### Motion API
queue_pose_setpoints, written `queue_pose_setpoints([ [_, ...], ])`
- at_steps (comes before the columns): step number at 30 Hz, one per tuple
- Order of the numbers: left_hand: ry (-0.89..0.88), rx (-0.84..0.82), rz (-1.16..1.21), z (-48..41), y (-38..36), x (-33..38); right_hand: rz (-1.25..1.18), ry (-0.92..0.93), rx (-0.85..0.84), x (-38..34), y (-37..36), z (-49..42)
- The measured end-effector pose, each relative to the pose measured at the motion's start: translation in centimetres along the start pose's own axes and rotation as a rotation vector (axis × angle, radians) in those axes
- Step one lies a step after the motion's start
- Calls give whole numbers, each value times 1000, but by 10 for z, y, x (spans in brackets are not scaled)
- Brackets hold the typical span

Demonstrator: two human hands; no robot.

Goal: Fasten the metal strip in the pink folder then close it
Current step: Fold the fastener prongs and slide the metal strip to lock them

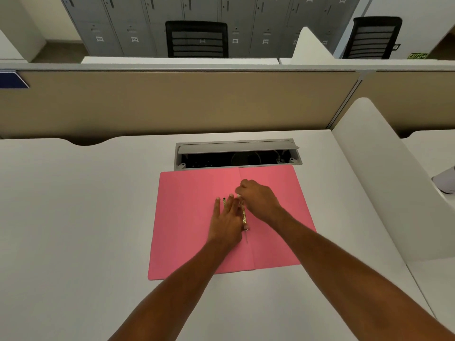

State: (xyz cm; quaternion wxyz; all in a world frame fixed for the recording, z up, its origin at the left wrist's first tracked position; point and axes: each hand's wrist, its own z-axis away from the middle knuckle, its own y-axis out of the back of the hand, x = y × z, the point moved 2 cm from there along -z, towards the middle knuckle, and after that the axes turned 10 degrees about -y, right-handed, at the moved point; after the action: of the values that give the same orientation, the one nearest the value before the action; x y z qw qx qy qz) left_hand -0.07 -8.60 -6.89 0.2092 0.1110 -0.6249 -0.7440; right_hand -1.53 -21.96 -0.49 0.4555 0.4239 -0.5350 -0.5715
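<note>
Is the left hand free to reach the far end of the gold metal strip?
Probably not: the right hand is bunched over that end of the gold metal strip, while the left hand lies flat beside it on the open pink folder.

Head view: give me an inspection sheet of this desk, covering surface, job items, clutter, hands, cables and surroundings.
Surface: white desk, bare apart from the folder.
Job's things: pink folder lying open flat; gold metal strip along its centre crease.
Clutter: nothing seen.
Hands: left hand flat on the folder beside the strip; right hand pinching the strip's far end.
Cables: open cable tray behind the folder; contents too dark to tell.
Surroundings: beige partition, two black chairs, grey lockers.
</note>
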Motion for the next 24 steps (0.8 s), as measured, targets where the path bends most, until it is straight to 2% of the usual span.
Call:
queue_pose_setpoints([
  [9, -39, 62, -20, 3, 7, 5, 27, -5, -109, 5, -1, -31],
  [18, -68, 19, 15, -3, 7, 0, 102, 49, -165, -4, -4, -51],
  [21, -76, 7, 15, -6, 6, -5, 47, 3, -188, -2, -3, -54],
  [24, -72, 12, 32, -9, 5, -9, -137, -120, -217, 7, -3, -55],
])
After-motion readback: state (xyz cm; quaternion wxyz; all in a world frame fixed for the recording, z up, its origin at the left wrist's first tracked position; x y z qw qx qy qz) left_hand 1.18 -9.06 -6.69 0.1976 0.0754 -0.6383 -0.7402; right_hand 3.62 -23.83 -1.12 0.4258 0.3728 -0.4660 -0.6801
